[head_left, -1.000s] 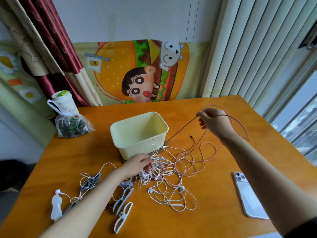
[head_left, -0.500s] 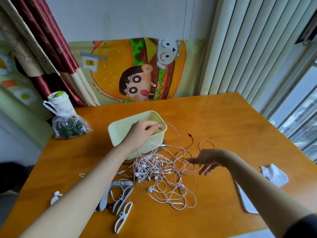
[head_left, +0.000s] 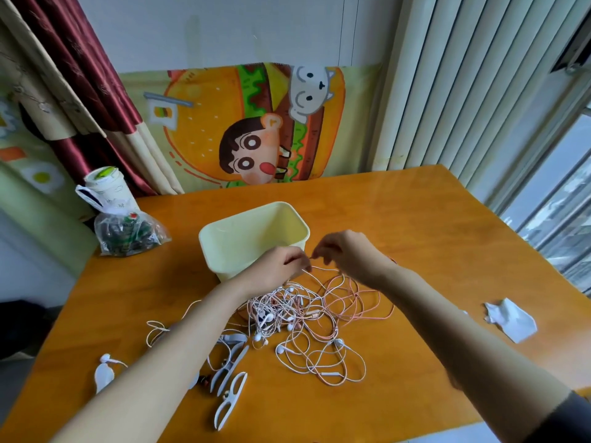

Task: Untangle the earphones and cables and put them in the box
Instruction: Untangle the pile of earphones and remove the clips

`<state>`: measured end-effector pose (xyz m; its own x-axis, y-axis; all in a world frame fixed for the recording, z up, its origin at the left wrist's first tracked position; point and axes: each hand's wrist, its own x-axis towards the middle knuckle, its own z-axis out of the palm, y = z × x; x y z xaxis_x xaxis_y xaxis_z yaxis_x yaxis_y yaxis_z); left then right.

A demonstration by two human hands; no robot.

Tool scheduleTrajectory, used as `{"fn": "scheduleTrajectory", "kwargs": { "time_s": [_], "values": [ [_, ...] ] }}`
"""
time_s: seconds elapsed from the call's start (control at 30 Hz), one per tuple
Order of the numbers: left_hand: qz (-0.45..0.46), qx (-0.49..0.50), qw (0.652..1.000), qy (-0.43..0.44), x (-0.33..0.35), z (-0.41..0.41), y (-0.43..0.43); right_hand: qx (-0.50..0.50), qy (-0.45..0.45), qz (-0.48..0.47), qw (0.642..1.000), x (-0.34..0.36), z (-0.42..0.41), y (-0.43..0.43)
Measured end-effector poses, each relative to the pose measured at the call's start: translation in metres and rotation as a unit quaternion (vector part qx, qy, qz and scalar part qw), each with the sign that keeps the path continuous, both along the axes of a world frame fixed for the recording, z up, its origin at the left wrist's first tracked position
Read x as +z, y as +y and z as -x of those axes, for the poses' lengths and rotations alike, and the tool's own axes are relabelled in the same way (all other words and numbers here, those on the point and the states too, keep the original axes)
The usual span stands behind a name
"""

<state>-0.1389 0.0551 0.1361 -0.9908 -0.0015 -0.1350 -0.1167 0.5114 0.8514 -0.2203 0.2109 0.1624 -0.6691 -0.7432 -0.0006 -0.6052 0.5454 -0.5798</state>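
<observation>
Both hands pinching strands at the box's near corner, over the tangle.
Left hand [head_left: 279, 266] has its fingers curled, pinching a white strand [head_left: 323, 279] that trails down into the tangle [head_left: 297, 314]. Right hand [head_left: 350, 254] pinches a thin strand [head_left: 312, 257] between thumb and forefinger; can't tell its colour. Tangle of white earphones and pink cable [head_left: 367, 303] lies on the table [head_left: 415, 225], touching the box [head_left: 256, 215] on its near side. Box stands upright.

Glossy wood table [head_left: 415, 225]; matt plastic box [head_left: 256, 238]
</observation>
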Motion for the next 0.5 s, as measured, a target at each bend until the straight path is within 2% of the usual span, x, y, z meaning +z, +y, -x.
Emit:
{"fn": "scheduleTrajectory", "kwargs": {
  "time_s": [0.1, 0.23, 0.37, 0.43, 0.5],
  "values": [
    [-0.016, 0.04, 0.999, -0.033, -0.019, -0.007, -0.012, -0.041, 0.01, 0.007, 0.999, 0.005, 0.013, 0.011],
    [0.036, 0.046, 0.994, -0.09, -0.049, -0.012, -0.021, -0.17, 0.045, 0.082, 0.981, 0.016, 0.036, 0.03],
    [0.059, 0.042, 0.991, -0.116, -0.063, -0.013, -0.026, -0.223, 0.067, 0.084, 0.969, 0.018, 0.046, 0.043],
    [0.029, 0.081, 0.995, -0.052, -0.043, -0.005, -0.026, -0.248, 0.084, 0.093, 0.961, 0.015, 0.047, 0.045],
    [-0.022, 0.159, 0.983, 0.09, -0.003, 0.005, -0.023, -0.254, 0.084, 0.096, 0.959, 0.013, 0.047, 0.046]
  ]
}}
